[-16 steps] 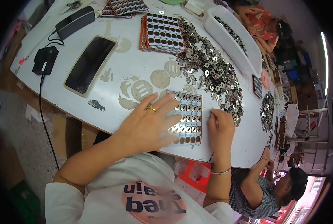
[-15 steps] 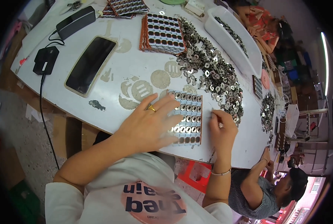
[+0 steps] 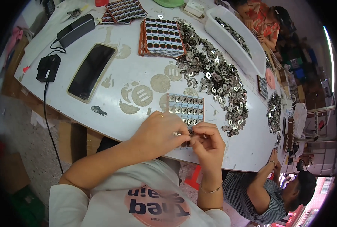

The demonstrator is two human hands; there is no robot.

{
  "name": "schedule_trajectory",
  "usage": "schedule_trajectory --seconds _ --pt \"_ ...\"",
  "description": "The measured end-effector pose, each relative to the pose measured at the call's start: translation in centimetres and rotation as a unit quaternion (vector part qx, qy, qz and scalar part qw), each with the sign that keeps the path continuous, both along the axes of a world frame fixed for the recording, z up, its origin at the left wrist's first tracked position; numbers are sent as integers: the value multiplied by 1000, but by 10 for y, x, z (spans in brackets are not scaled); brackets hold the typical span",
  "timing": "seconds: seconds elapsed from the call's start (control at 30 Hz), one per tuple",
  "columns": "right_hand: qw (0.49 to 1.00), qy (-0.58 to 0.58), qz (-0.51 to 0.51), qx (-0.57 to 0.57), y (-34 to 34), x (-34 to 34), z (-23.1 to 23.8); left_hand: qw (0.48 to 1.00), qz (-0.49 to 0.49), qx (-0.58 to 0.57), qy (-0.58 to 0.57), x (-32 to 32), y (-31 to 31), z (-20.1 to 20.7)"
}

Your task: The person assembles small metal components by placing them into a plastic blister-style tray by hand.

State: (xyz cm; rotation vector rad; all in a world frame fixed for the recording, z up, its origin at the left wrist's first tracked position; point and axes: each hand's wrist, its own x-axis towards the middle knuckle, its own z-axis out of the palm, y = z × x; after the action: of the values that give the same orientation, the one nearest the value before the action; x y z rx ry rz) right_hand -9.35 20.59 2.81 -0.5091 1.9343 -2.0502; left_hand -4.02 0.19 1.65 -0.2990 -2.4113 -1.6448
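Many silver discs [image 3: 184, 111] line the pale-blue panel [image 3: 181, 105] in rows.

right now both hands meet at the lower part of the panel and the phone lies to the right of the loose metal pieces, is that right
Not quite: the phone lies to the left of the loose metal pieces, as the head view shows. Both hands do meet at the lower part of the panel.

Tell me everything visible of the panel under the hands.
The panel looks rectangular and pale blue-grey, with a brownish edge. Rows of shiny, metal-looking rings with dark centres sit on its visible far part. It lies flat on the white table; the left hand and right hand hide much of its near part, and whether they touch it is unclear.
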Motion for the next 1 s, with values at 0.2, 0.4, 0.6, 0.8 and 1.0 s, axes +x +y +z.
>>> schedule_trajectory --seconds 0.2,0.4,0.6,0.8,1.0 --pt "825 448 86 333 0 4 31 996 -8 -84 30 7 0 -5" --pt "957 162 87 226 20 6 9 952 -3 -281 121 39 -10 -11" --pt "957 50 125 256 9 3 6 935 38 -316 154 48 0 -28" --pt "930 134 155 306 -2 0 15 948 53 -280 143 47 1 -28" --pt "928 113 112 337 1 6 13 947 50 -289 134 47 2 -24"
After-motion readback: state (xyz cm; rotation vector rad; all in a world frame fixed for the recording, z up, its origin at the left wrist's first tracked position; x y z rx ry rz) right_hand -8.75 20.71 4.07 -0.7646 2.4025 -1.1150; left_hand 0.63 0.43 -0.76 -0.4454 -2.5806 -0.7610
